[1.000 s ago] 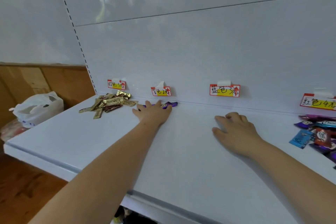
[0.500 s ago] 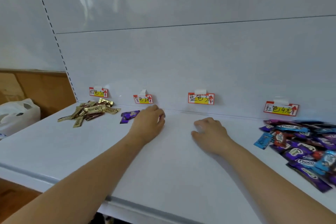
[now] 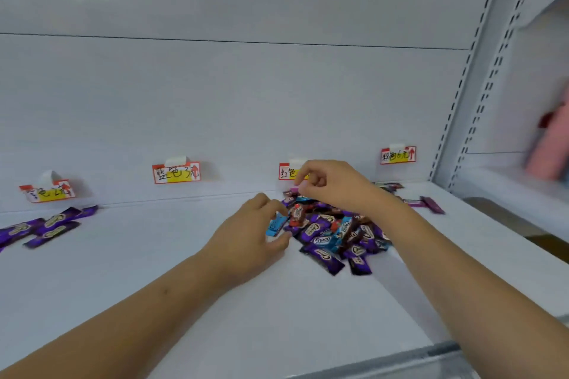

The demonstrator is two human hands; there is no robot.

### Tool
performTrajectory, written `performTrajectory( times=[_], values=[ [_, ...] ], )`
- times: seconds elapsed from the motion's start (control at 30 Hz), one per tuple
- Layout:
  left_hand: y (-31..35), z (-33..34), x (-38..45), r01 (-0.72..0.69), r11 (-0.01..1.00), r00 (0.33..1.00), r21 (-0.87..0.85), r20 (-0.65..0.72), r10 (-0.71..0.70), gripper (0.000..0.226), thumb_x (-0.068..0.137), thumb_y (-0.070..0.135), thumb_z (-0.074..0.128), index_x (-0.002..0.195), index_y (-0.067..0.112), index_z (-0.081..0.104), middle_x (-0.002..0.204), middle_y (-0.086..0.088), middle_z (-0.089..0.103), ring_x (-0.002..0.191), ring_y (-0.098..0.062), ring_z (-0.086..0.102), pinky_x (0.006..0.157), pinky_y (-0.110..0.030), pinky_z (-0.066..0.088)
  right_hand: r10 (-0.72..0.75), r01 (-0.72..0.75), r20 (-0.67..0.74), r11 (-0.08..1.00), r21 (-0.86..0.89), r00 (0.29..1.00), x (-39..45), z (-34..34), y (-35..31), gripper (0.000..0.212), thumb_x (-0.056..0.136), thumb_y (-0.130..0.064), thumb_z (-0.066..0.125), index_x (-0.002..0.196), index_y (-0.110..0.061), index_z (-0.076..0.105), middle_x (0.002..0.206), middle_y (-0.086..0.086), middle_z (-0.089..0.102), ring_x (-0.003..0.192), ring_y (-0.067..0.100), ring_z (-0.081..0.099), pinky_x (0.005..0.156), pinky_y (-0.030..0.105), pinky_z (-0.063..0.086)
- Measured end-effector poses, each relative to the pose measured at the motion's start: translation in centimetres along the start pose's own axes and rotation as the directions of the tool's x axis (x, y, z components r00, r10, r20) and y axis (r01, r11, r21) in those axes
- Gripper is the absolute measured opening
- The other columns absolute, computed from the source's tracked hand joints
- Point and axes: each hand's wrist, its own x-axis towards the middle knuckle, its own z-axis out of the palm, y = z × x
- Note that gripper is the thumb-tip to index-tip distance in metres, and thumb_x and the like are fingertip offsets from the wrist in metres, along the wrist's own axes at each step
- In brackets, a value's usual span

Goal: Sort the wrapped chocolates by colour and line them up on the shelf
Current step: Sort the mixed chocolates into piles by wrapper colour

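Note:
A mixed pile of wrapped chocolates (image 3: 335, 234), purple, blue and red, lies on the white shelf (image 3: 138, 271) below the red label (image 3: 286, 172). My left hand (image 3: 249, 240) is at the pile's left edge, thumb and fingers curled round a blue chocolate (image 3: 275, 225). My right hand (image 3: 334, 186) hovers over the back of the pile with fingers curled down; whether it holds anything is unclear. A group of purple chocolates (image 3: 46, 226) lies at the left under the purple label (image 3: 46, 192).
A blue label (image 3: 176, 172) and a pink label (image 3: 398, 154) are stuck to the back wall. A few purple chocolates (image 3: 429, 204) lie at the right end. A slotted upright (image 3: 462, 95) borders the shelf; blurred pink items (image 3: 551, 148) stand beyond it.
My view has swung right, away from the gold chocolates. Both hands moved from the shelf's middle to the mixed pile; the left hand closed round a blue chocolate and the right hand rose over the pile.

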Motion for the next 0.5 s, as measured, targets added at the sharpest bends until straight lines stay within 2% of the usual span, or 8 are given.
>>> performTrajectory(
  times=[0.07, 0.17, 0.27, 0.37, 0.43, 0.5],
  values=[
    [0.3, 1.4, 2.1, 0.001, 1.000, 0.998, -0.003, 0.070, -0.001, 0.034, 0.088, 0.053, 0.058, 0.117, 0.035, 0.054, 0.110, 0.014, 0.048, 0.109, -0.007, 0.044, 0.092, -0.029, 0.044, 0.054, -0.056, 0.071, 0.998, 0.031, 0.996, -1.5, -0.3, 2.2, 0.004, 0.088, -0.026, 0.070, 0.089, -0.030, 0.070, 0.074, -0.013, 0.062, 0.063, -0.003, 0.053, 0.065, 0.017, 0.042],
    [-0.1, 3.2, 3.7, -0.059, 0.997, 0.991, 0.049, 0.120, 0.053, 0.047, 0.086, 0.063, 0.056, 0.125, 0.037, 0.055, 0.116, 0.010, 0.047, 0.111, -0.010, 0.039, 0.096, -0.028, 0.038, 0.082, -0.059, 0.188, 0.991, -0.122, 0.979, -1.9, 0.3, 4.3, 0.008, 0.088, -0.032, 0.067, 0.092, -0.037, 0.071, 0.082, -0.017, 0.064, 0.076, 0.004, 0.058, 0.072, 0.024, 0.049],
    [-1.1, 3.5, 3.9, -0.075, 0.996, 0.976, 0.041, 0.208, 0.065, 0.053, 0.085, 0.064, 0.055, 0.134, 0.045, 0.050, 0.119, 0.009, 0.038, 0.114, -0.011, 0.034, 0.102, -0.031, 0.037, 0.067, -0.034, 0.164, 0.980, -0.196, 0.984, -0.8, 0.3, 5.1, 0.016, 0.090, -0.033, 0.064, 0.104, -0.037, 0.070, 0.099, -0.018, 0.063, 0.092, 0.003, 0.057, 0.082, 0.025, 0.046],
    [-2.3, 2.4, 3.8, -0.057, 0.998, 0.962, -0.027, 0.267, 0.062, 0.042, 0.091, 0.054, 0.054, 0.132, 0.049, 0.050, 0.119, 0.014, 0.035, 0.118, -0.007, 0.033, 0.102, -0.029, 0.040, 0.088, -0.050, 0.115, 0.953, -0.299, 0.989, -0.5, -0.2, 5.7, 0.025, 0.093, -0.034, 0.060, 0.117, -0.036, 0.066, 0.109, -0.009, 0.058, 0.103, 0.008, 0.054, 0.092, 0.030, 0.044],
    [-2.7, 1.8, 3.7, -0.045, 0.998, 0.955, -0.040, 0.290, 0.055, 0.039, 0.093, 0.049, 0.056, 0.132, 0.049, 0.049, 0.122, 0.016, 0.036, 0.121, -0.005, 0.035, 0.100, -0.028, 0.044, 0.107, -0.088, 0.042, 0.944, -0.320, 0.993, -0.8, -0.7, 6.1, 0.026, 0.094, -0.032, 0.057, 0.118, -0.034, 0.066, 0.106, -0.008, 0.058, 0.102, 0.012, 0.055, 0.093, 0.034, 0.046],
    [-2.6, 1.7, 3.6, -0.035, 0.999, 0.956, -0.010, 0.292, 0.037, 0.047, 0.090, 0.056, 0.055, 0.136, 0.048, 0.045, 0.123, 0.016, 0.036, 0.121, -0.005, 0.036, 0.096, -0.026, 0.045, 0.124, -0.122, -0.014, 0.941, -0.317, 0.992, -1.0, -1.1, 6.3, 0.026, 0.095, -0.027, 0.055, 0.118, -0.030, 0.067, 0.099, -0.012, 0.056, 0.099, 0.011, 0.057, 0.090, 0.031, 0.047]
  ],
)
